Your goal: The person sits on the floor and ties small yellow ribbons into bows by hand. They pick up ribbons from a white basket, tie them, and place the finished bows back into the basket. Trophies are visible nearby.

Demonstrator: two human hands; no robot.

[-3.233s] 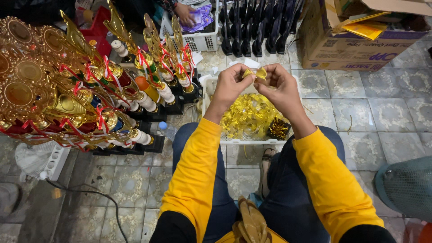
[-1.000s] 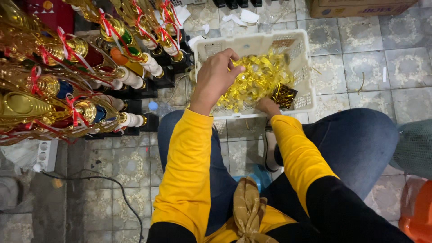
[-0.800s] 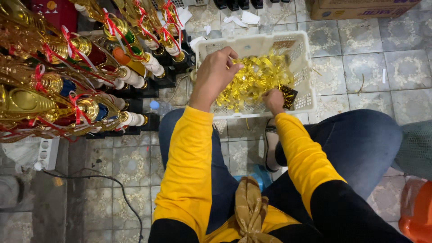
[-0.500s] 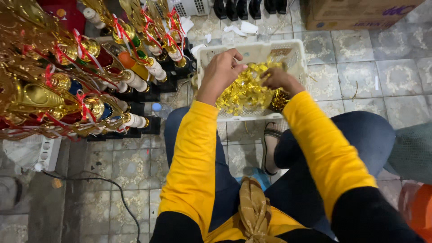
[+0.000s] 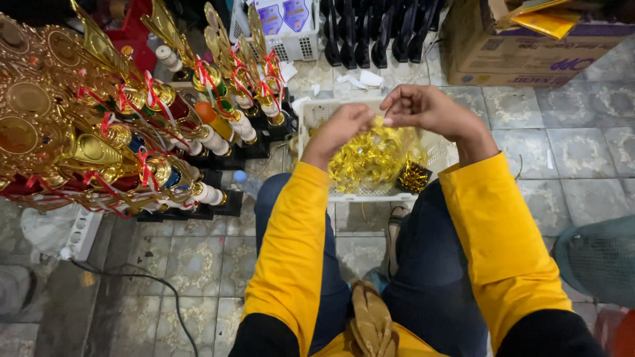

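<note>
A brown carton (image 5: 522,46) with a yellow flap is sitting right of and beyond the white basket (image 5: 316,114); another basket holding blue-and-white packets (image 5: 281,16) is standing beyond it to the left. Over the basket, the left hand (image 5: 340,129) and right hand (image 5: 423,109) are pinching a gold foil piece (image 5: 378,125) in closed fingers, above the heap of foil (image 5: 370,162)

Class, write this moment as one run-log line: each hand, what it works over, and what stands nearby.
left hand: pinching gold foil piece | right hand: raised beside it | below: white basket of gold foil | left side: gold trophies
</note>
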